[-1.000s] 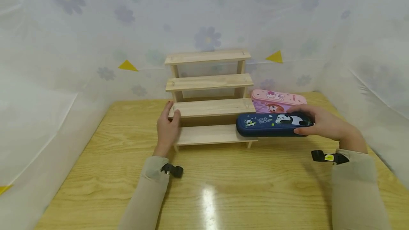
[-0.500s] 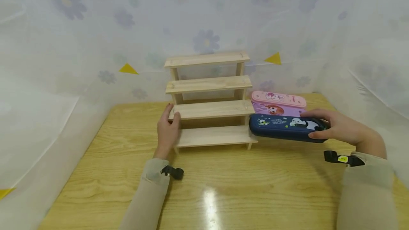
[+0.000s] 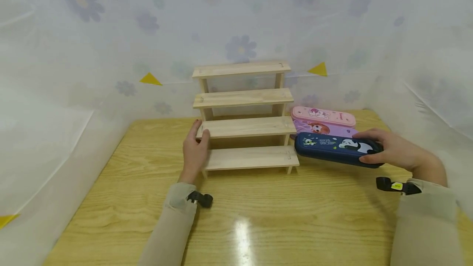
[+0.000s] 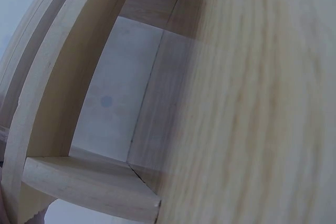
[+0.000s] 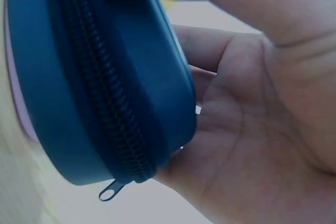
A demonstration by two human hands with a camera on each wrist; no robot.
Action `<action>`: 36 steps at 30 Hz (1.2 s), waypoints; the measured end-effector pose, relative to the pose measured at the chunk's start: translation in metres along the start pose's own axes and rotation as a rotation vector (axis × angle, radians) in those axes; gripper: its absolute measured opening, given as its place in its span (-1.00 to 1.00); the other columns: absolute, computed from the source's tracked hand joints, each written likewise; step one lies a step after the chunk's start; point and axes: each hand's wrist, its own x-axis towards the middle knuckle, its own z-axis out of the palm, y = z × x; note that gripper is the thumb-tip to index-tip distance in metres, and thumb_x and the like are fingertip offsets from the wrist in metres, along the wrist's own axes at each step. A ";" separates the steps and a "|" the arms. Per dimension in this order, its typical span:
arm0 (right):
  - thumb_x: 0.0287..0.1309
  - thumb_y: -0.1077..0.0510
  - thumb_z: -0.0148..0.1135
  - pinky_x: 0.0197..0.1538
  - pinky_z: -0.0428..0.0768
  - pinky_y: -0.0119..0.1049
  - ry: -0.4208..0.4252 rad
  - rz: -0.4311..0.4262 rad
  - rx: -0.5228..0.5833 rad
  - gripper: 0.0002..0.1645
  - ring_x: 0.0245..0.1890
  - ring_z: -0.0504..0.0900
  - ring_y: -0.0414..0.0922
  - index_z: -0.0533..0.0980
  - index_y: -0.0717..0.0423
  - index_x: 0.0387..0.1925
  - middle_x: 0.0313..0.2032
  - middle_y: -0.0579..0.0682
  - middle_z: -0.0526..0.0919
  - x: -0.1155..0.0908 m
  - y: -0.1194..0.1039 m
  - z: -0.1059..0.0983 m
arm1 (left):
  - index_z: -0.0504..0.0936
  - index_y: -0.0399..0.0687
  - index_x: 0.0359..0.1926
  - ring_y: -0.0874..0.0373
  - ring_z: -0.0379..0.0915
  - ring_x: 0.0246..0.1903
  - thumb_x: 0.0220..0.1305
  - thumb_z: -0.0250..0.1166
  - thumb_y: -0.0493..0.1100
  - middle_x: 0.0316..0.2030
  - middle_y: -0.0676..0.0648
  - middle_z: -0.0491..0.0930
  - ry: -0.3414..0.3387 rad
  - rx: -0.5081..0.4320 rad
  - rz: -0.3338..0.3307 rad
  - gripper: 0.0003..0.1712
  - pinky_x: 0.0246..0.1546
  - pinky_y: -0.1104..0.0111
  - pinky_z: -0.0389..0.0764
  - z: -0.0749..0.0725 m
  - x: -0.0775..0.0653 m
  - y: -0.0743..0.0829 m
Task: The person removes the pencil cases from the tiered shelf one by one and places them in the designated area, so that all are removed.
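Observation:
A four-step wooden shelf (image 3: 244,127) stands in the middle of the table. My left hand (image 3: 194,154) grips the left end of its second step from the bottom, thumb in front and fingers at the side. To the right of the shelf, my right hand (image 3: 395,151) holds a navy pencil case (image 3: 332,147) with panda pictures by its right end. The right wrist view shows the case's zipper (image 5: 105,82) and its pull tab. Behind the navy case lie a purple pencil case (image 3: 341,130) with a girl's picture and a pink one (image 3: 340,117) with a rabbit.
The wood-grain table (image 3: 258,208) reaches forward to a pale flowered curtain (image 3: 177,24), which also closes off both sides. Yellow triangles (image 3: 318,69) are stuck to the curtain behind the shelf.
My right hand has moved right with the navy pencil case, off the front of the lowest step to a place beside the shelf. The left hand keeps its grip on the shelf.

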 end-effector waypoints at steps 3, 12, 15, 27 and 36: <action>0.01 0.09 0.52 -0.13 0.43 -0.40 0.020 -0.002 0.000 -0.19 0.03 0.34 0.08 0.40 0.23 0.28 0.20 0.24 0.40 0.005 0.005 0.005 | 0.30 0.11 0.47 0.04 0.55 -0.43 0.50 0.01 0.15 0.47 -0.01 0.19 -0.001 -0.001 0.001 -0.39 -0.49 0.30 0.55 0.001 0.000 0.000; 0.06 0.14 0.48 -0.12 0.41 -0.43 0.006 0.027 0.068 -0.18 0.08 0.34 0.16 0.33 0.27 0.30 0.24 0.36 0.33 0.013 0.011 0.014 | 0.30 0.14 0.47 -0.06 0.53 -0.47 0.49 0.02 0.16 0.44 0.20 0.18 -0.003 -0.003 -0.018 -0.39 -0.55 0.32 0.51 0.000 0.000 0.002; 0.02 0.14 0.50 -0.12 0.38 -0.48 0.022 0.020 0.047 -0.19 0.06 0.34 0.14 0.37 0.28 0.28 0.22 0.35 0.37 0.014 0.015 0.016 | 0.30 0.15 0.47 -0.05 0.51 -0.50 0.49 0.02 0.16 0.44 0.21 0.19 -0.002 -0.001 -0.020 -0.39 -0.56 0.32 0.50 0.000 0.000 0.003; -0.01 -0.02 0.54 0.13 0.28 0.23 -0.011 0.019 0.039 -0.09 0.18 0.25 0.28 0.36 0.22 0.32 0.27 0.35 0.28 0.025 0.025 0.026 | 0.30 0.10 0.46 -0.11 0.50 -0.51 0.51 0.02 0.11 0.46 -0.05 0.19 0.005 0.009 -0.008 -0.41 -0.53 0.30 0.51 0.004 -0.001 0.005; -0.08 0.02 0.58 0.16 0.23 0.34 -0.036 0.031 -0.022 -0.07 0.18 0.25 0.38 0.37 0.33 0.26 0.23 0.46 0.27 0.034 0.025 0.030 | 0.32 0.11 0.46 0.03 0.45 -0.56 0.50 0.04 0.11 0.46 -0.02 0.21 0.008 0.005 -0.010 -0.41 -0.54 0.27 0.52 0.006 0.001 0.006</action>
